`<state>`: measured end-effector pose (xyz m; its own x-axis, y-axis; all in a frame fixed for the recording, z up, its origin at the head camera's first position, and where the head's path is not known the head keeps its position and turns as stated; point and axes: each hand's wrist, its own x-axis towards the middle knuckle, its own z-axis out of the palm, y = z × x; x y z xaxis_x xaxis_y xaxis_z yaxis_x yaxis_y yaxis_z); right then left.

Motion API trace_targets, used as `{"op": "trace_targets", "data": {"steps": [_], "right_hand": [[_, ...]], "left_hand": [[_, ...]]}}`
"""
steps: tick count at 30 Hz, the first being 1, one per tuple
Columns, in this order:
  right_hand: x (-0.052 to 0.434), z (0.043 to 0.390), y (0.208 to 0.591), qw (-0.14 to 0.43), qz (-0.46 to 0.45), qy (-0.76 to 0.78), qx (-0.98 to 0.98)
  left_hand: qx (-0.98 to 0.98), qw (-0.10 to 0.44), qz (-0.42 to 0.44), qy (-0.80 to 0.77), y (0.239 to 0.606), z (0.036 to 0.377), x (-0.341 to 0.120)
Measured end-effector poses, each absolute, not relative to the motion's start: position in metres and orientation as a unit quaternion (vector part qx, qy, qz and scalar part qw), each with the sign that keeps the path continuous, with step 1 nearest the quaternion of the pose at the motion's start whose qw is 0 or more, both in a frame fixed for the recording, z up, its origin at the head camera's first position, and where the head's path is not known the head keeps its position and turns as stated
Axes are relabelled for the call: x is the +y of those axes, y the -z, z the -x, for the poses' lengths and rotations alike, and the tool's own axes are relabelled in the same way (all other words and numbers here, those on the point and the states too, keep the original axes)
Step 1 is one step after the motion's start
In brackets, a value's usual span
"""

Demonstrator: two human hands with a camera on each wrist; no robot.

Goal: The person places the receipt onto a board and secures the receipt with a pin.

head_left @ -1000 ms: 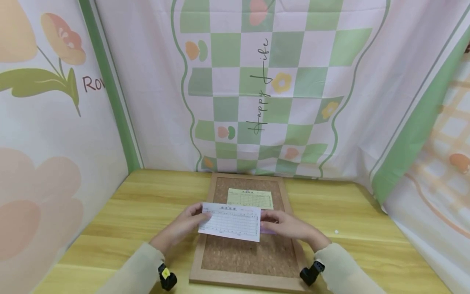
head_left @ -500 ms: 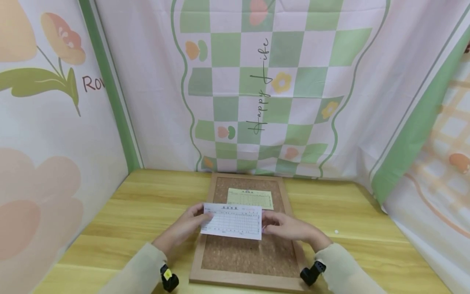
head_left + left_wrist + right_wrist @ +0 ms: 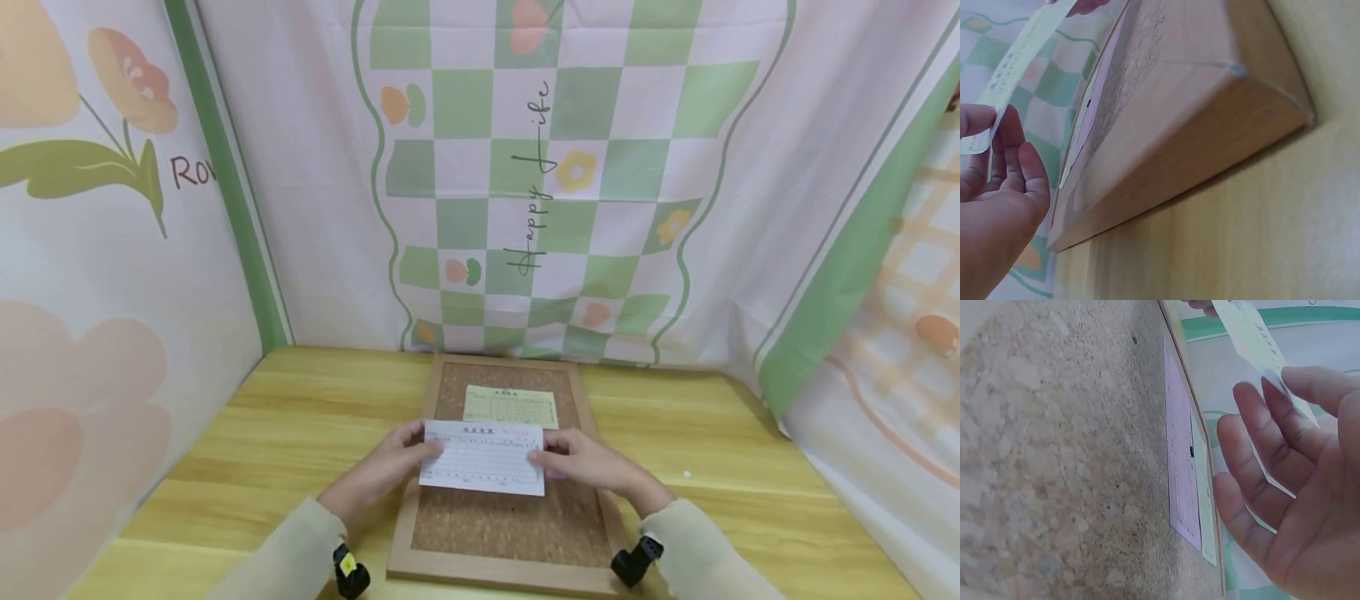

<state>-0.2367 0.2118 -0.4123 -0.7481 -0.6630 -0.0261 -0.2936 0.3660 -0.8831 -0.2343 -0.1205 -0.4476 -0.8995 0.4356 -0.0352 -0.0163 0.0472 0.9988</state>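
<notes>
Between my two hands a white printed paper form (image 3: 483, 471) is held up over a cork board (image 3: 510, 529) with a wooden frame. My left hand (image 3: 378, 471) pinches its left edge, thumb on the front. At the opposite edge my right hand (image 3: 596, 465) pinches it between thumb and fingers, as the right wrist view shows. Farther up the board lies a yellow-green form (image 3: 517, 400). A purple form (image 3: 1180, 450) lies on the cork below it, mostly hidden behind the white one in the head view. A small dark spot shows near the purple form's edge.
The board rests on a yellow wood-grain table (image 3: 337, 392), its far end near a checked curtain (image 3: 525, 167). A tiny white piece (image 3: 687, 474) lies on the table to the right. Curtains close off both sides.
The white form has shifted slightly to the right with my left hand. My right thumb has come onto the front of its right edge, where that hand was behind it before.
</notes>
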Motion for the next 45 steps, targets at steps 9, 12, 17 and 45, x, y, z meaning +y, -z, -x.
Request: {"op": "trace_targets", "data": {"steps": [9,12,17,45], "right_hand": [[0.221,0.228,0.413,0.184,0.282,0.455,0.825],[0.224,0.226,0.413,0.191,0.28,0.455,0.823],[0.228,0.226,0.415,0.203,0.278,0.453,0.822],[0.241,0.216,0.423,0.212,0.253,0.442,0.834]], "left_hand": [[0.765,0.158,-0.139,-0.609,0.45,0.237,-0.118],[0.782,0.152,-0.143,-0.587,0.448,0.236,-0.118],[0.787,0.153,-0.154,-0.578,0.445,0.233,-0.117],[0.836,0.138,-0.214,-0.486,0.446,0.229,-0.111]]}}
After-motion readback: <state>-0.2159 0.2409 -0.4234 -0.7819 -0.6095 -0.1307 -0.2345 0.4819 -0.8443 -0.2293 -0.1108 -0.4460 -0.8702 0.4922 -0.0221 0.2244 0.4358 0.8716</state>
